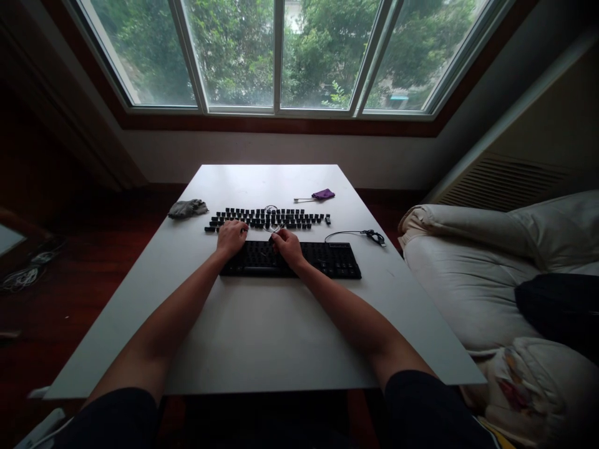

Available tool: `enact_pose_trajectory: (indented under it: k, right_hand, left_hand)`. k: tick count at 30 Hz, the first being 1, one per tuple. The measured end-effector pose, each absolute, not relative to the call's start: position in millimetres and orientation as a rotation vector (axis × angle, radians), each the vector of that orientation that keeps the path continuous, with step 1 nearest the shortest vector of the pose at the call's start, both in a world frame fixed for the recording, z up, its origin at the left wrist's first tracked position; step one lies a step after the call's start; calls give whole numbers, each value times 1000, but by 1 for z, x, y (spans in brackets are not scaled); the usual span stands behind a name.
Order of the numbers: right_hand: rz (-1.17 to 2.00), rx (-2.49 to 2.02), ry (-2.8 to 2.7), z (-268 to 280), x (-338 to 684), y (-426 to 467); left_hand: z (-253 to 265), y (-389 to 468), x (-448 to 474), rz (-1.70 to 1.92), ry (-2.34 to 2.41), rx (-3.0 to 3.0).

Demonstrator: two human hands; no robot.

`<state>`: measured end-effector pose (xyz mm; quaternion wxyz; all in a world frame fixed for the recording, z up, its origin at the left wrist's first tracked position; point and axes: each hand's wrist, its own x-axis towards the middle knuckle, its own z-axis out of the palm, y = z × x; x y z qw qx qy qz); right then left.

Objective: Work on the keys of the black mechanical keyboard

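A black keyboard (pixel 344 262) lies across the middle of the white table, partly hidden under my hands. Behind it, loose black keycaps (pixel 299 218) stand in several rows. My right hand (pixel 289 246) is above the middle of the keyboard, its thumb and fingers pinching a small dark piece that looks like a keycap. At the keyboard's back left corner, my left hand (pixel 231 238) has its fingers curled together beside the keycaps. Something dark shows at those fingertips, too small to make out. A thin wire loop (pixel 271 207) lies among the keycaps.
A grey crumpled cloth (pixel 188 209) lies at the table's left edge. Toward the back are a purple pouch (pixel 324 194) and thin white sticks (pixel 304 200). The keyboard's bundled cable (pixel 374 237) rests at right. A padded sofa (pixel 458 280) stands beside the table (pixel 262 337).
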<state>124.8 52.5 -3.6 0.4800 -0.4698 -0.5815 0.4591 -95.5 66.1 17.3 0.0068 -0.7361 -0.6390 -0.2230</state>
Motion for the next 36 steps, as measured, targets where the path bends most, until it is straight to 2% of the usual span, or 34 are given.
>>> enact_pose_trajectory:
  k: [10,26,32,36]
  right_hand:
    - [1049,-1103,-1591,1,131,50]
    - [1017,-998,-1911,9,156,31]
    - [739,-883,-2170,15,164,13]
    - [705,-947,-2128,16,162,10]
  left_hand:
    - [22,5,-73,-756,-1654,-2727]
    - [15,-11,-65,-747,-1622,-2681]
    - [14,-11,-67,-750,-1584,-2681]
    - [16,-13,-66,-738,-1577,-2673]
